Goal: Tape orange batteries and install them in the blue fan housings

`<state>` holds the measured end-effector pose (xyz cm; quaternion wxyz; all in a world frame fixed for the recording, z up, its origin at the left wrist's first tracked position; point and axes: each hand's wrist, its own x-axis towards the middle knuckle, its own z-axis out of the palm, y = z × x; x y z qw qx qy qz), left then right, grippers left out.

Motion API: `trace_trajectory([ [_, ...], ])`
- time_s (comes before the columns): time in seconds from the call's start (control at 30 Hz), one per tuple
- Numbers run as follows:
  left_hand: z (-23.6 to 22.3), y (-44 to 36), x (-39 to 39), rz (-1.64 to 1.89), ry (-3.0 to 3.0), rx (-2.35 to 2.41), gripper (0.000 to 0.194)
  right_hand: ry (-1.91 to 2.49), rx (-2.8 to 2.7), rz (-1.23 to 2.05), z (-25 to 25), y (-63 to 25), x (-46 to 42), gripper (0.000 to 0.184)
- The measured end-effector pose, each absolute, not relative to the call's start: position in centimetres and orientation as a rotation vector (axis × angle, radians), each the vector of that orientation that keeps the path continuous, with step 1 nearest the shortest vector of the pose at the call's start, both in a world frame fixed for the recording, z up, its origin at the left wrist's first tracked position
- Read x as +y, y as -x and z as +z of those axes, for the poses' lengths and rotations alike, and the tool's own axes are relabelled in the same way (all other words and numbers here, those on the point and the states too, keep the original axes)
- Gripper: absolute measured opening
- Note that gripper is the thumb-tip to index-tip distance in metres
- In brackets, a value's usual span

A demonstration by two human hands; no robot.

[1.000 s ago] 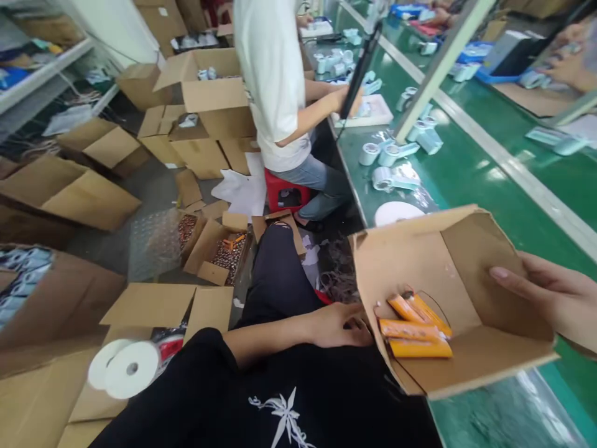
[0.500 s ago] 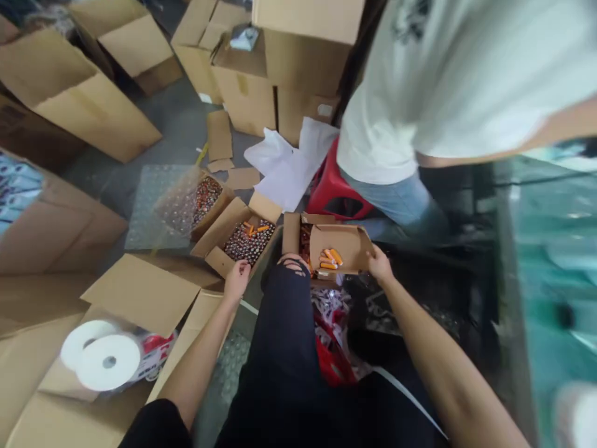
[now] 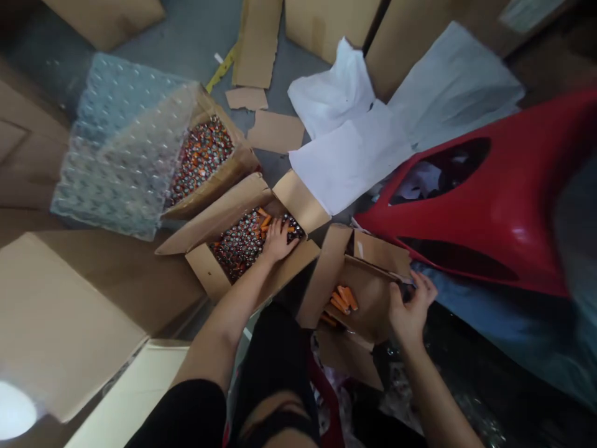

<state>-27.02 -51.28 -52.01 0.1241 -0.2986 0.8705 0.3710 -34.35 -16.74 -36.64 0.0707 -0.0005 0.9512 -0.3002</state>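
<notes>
My left hand (image 3: 277, 240) reaches into an open cardboard box (image 3: 219, 214) on the floor, packed with upright orange batteries (image 3: 237, 246); its fingers curl over loose orange batteries lying on top. My right hand (image 3: 410, 308) grips the edge of a smaller open cardboard box (image 3: 368, 298), held low beside my knee. A few orange batteries (image 3: 342, 298) lie in its bottom.
A second battery box (image 3: 209, 155) stands behind, half under a bubble-wrap sheet (image 3: 121, 143). A red plastic stool (image 3: 494, 199) is at the right, white paper sheets (image 3: 354, 143) and cardboard scraps lie on the grey floor, larger cartons (image 3: 60, 311) at the left.
My view has swung from the green workbench down to the floor. The small box came down with my right hand, and my left hand moved forward into the battery box.
</notes>
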Motion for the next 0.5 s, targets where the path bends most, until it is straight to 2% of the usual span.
trace_trajectory([
  [0.1, -55.1, 28.4, -51.0, 0.962, 0.790, 2.601, 0.083, 0.327, 2.856, -0.954, -36.7, 33.1, -21.1, 0.049],
  [0.23, -56.7, 28.8, -52.0, 0.686, 0.765, 2.650, 0.097, 0.856, 2.615, -0.901, -37.2, 33.4, -29.6, 0.037],
  [0.33, -57.3, 29.0, -53.1, 0.660, 0.803, 2.560, 0.089, 1.115, 2.237, -0.724, -39.4, 35.4, -36.9, 0.041],
  [0.43, -57.5, 28.9, -53.9, 0.703, 0.840, 2.519, 0.069, 0.836, 2.034, -0.435, -42.9, 36.9, -42.7, 0.055],
  [0.5, -57.3, 28.7, -54.3, 0.704, 0.856, 2.512, 0.066, 0.574, 2.003, -0.300, -45.2, 36.9, -44.9, 0.059],
])
